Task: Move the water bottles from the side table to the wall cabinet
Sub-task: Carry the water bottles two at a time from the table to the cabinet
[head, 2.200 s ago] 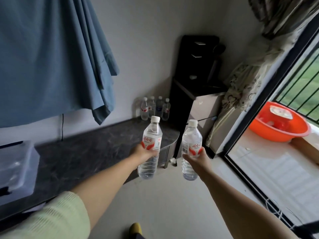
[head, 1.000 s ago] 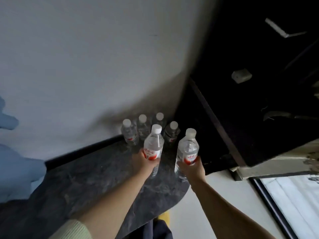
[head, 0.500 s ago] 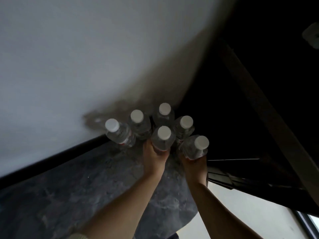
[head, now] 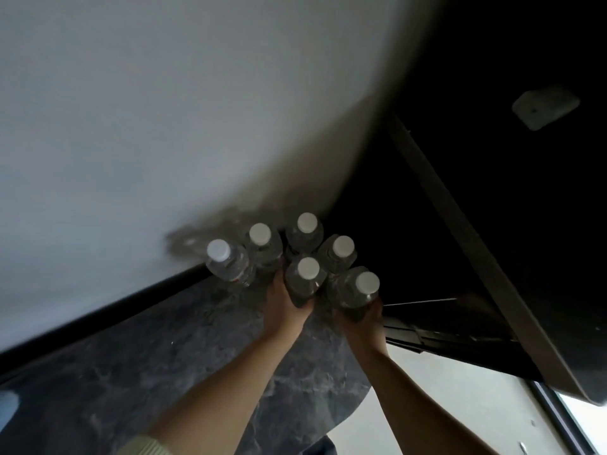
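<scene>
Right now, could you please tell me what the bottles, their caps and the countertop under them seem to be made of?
Bottles: clear, glossy plastic, apparently; contents and background show through.
Caps: opaque white plastic with a matte look.
Countertop: dark grey with marbled veining, stone or a stone-look laminate; the picture cannot settle which.

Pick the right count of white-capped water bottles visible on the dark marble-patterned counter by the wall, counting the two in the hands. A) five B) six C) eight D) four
B: four bottles stand by the wall, and the left hand and right hand each hold one more, the left-hand bottle and the right-hand bottle.
</scene>
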Tool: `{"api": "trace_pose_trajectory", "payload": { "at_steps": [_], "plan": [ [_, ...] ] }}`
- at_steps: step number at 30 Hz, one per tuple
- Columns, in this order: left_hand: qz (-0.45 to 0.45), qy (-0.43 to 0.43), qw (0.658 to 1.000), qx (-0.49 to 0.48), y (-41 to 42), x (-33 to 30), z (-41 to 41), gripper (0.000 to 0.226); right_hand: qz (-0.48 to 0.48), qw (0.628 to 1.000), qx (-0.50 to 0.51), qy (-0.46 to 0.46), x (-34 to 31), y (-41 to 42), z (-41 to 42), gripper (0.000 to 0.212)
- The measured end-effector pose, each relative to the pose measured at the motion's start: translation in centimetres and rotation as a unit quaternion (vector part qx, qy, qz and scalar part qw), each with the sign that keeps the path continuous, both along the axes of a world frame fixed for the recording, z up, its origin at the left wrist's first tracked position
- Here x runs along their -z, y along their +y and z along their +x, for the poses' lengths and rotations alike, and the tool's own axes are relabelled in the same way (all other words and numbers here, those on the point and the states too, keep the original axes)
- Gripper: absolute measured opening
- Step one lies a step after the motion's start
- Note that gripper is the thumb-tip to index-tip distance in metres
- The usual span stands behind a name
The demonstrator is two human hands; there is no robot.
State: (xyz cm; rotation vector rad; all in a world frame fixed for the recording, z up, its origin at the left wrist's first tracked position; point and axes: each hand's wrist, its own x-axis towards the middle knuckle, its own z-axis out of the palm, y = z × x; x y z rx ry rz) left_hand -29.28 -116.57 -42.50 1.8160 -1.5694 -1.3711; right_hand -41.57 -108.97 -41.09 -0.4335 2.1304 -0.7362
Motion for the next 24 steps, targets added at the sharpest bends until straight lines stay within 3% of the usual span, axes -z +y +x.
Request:
{"api": "trace_pose_trajectory", "payload": {
  "at_steps": [4, 12, 18, 24],
  "plan": [
    [-0.027, -0.005, 0.999, 0.039, -0.6, -4.3, 0.9, 0.082, -0.012, 1.000, -0.029, -0.001, -4.8, 0.5, 0.0, 0.113],
    [-0.111, -0.069, 0.985, 0.116, -3.4, -17.3, 1.0, 0.076, -0.079, 0.984, -0.146, 0.064, -17.2, -1.7, 0.3, 0.096],
    [-0.230, -0.133, 0.949, 0.172, -6.7, -27.6, 2.7, 0.056, -0.036, 0.899, -0.358, 0.251, -26.3, -7.3, -0.3, 0.068],
    [-0.283, -0.229, 0.917, 0.164, -6.6, -33.4, 7.8, 0.054, -0.007, 0.827, -0.440, 0.350, -31.9, -10.1, 1.2, 0.048]
  ]
}}
